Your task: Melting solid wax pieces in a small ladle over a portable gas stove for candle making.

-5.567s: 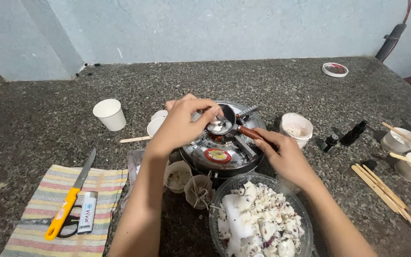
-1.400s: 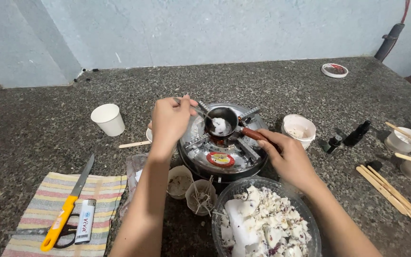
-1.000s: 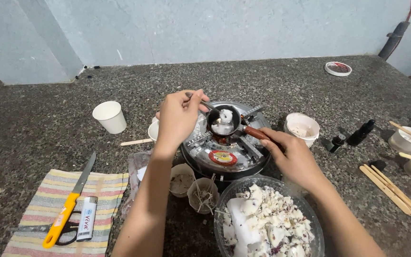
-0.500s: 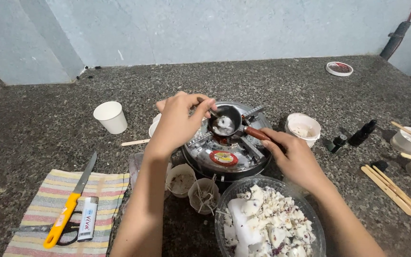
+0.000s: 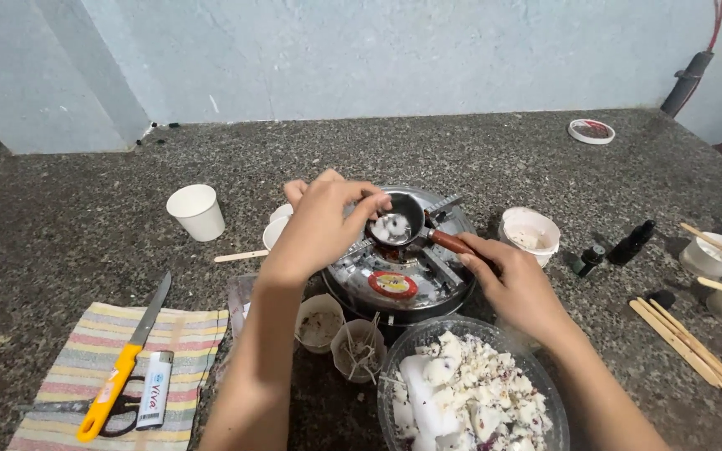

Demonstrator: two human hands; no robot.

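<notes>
A small dark melting pan with white wax lumps in it sits over the burner of a round steel gas stove. My right hand grips the pan's red-brown handle. My left hand hovers at the pan's left rim, fingers pinched on a thin metal spoon whose tip reaches into the wax; most of the spoon is hidden by the fingers. A clear bowl of white wax chunks with purple flecks stands just in front of the stove.
Two small cups of wicks and bits stand left of the bowl. A white paper cup, a wooden stick, a striped cloth with a yellow knife, scissors and lighter lie left. Right: white tub, dark dropper bottles, wooden sticks, cups.
My left hand has stayed at the pan's rim, shifting the spoon around in the wax, now lower and closer to the pan. My right hand keeps its hold on the handle.
</notes>
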